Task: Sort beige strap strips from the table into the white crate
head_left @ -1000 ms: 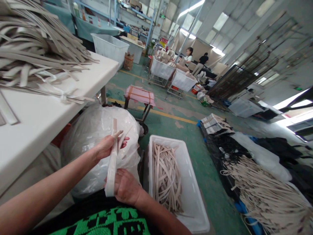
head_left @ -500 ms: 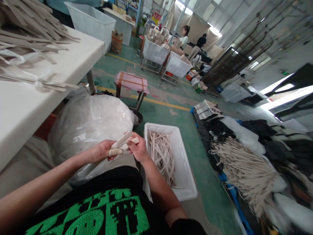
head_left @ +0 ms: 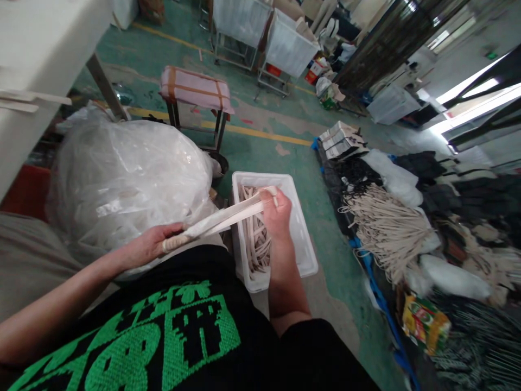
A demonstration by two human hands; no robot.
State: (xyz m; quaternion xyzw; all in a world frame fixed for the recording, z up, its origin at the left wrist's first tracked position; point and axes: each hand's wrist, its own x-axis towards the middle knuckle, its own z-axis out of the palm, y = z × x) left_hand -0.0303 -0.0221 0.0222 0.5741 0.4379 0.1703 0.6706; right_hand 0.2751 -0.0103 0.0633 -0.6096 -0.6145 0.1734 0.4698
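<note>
Between my hands stretches a beige fabric strap (head_left: 226,215), folded so that two lengths run side by side. My left hand (head_left: 166,240) is closed on its near end, with beige wrapping on one finger. Over the white bin, my right hand (head_left: 277,206) grips the far end where the strap bends. The white plastic bin (head_left: 307,239) stands on the floor under my right forearm. Several loose beige straps (head_left: 255,239) lie inside it, partly hidden by my hand and arm.
A large clear plastic bag (head_left: 134,174) bulges at the left, below a white table (head_left: 49,49). A pink-topped stool (head_left: 195,89) stands ahead. Bundled straps (head_left: 382,222) and dark goods lie on the right. Wheeled white carts (head_left: 288,43) stand farther back.
My right hand has moved right, away from my left hand, drawing the strap out long between them. The view has tipped down, showing more floor.
</note>
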